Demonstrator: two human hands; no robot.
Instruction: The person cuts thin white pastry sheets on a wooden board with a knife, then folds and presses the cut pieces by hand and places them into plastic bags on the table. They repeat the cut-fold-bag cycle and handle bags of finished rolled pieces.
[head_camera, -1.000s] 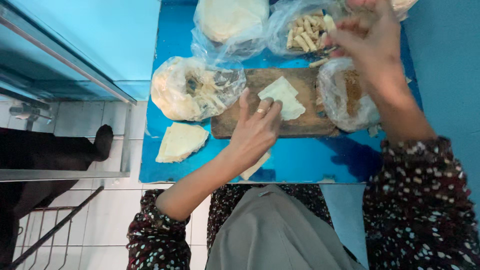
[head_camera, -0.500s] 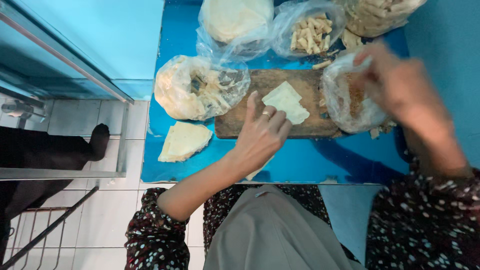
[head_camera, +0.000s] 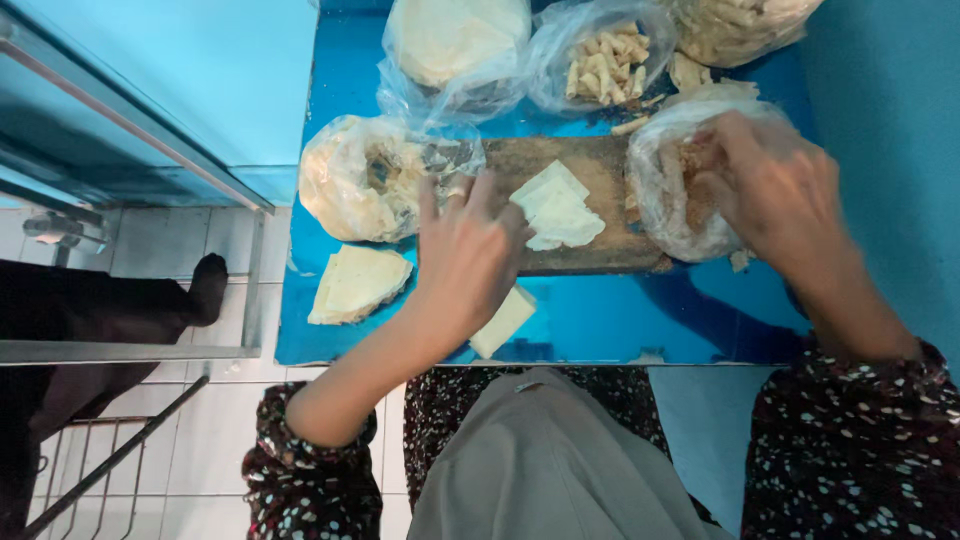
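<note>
A wooden board (head_camera: 600, 170) lies on a blue table (head_camera: 620, 320). A pale folded pastry sheet (head_camera: 555, 205) rests on it. My left hand (head_camera: 465, 250) lies flat on the board's left part, fingers spread, touching the sheet's edge. My right hand (head_camera: 770, 190) reaches into a clear plastic bag of brownish filling (head_camera: 680, 190) at the board's right end; its fingers are curled and blurred. A small pale piece (head_camera: 503, 322) lies under my left wrist.
A bag of pale sheets (head_camera: 365, 175) sits left of the board, with a loose wedge-shaped stack (head_camera: 355, 283) below it. Behind are a bag of round sheets (head_camera: 455, 40), a bag of rolled pieces (head_camera: 600, 65) and another bag (head_camera: 740, 25). A blue wall (head_camera: 890, 120) stands right.
My right hand came down from the rolled pieces bag at the back into the filling bag. My left hand stayed on the board.
</note>
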